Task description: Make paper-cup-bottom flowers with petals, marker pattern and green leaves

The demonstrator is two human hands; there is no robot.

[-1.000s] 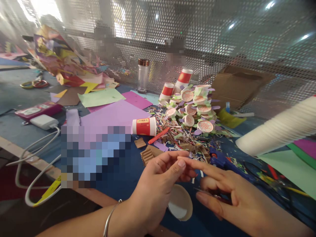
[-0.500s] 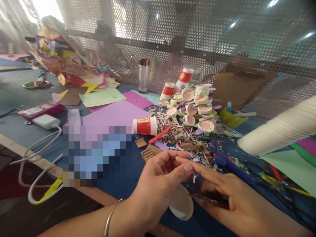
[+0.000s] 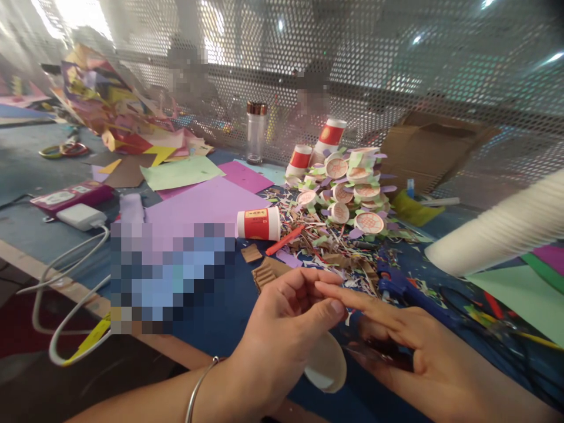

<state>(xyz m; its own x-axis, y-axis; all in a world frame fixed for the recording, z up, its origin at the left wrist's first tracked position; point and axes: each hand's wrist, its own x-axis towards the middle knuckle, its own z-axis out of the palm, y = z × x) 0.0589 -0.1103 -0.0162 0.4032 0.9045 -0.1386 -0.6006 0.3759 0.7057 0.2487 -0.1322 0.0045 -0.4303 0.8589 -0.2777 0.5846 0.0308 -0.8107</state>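
My left hand (image 3: 282, 329), with a silver bangle at the wrist, has its fingers curled and its thumb pressed toward them; anything between them is too small to make out. My right hand (image 3: 409, 346) reaches in from the right, its index fingertip touching the left hand's fingers. Its other fingers wrap round a dark, shiny tool, perhaps scissors (image 3: 379, 346), mostly hidden in the palm. Below the hands is a pale round paper piece (image 3: 328, 367). A red and white paper cup (image 3: 259, 224) lies on its side beyond them.
Decorated cup pieces (image 3: 352, 191) are piled behind paper scraps (image 3: 317, 235). A blue glue gun (image 3: 399, 285) and a long stack of white cups (image 3: 497, 235) lie right. Left are purple paper (image 3: 207, 205) and a white charger (image 3: 81, 217). A glass bottle (image 3: 256, 134) stands behind.
My left thumb has shifted slightly to the right. Otherwise both hands stay nearly in place, with a very slight change of camera view.
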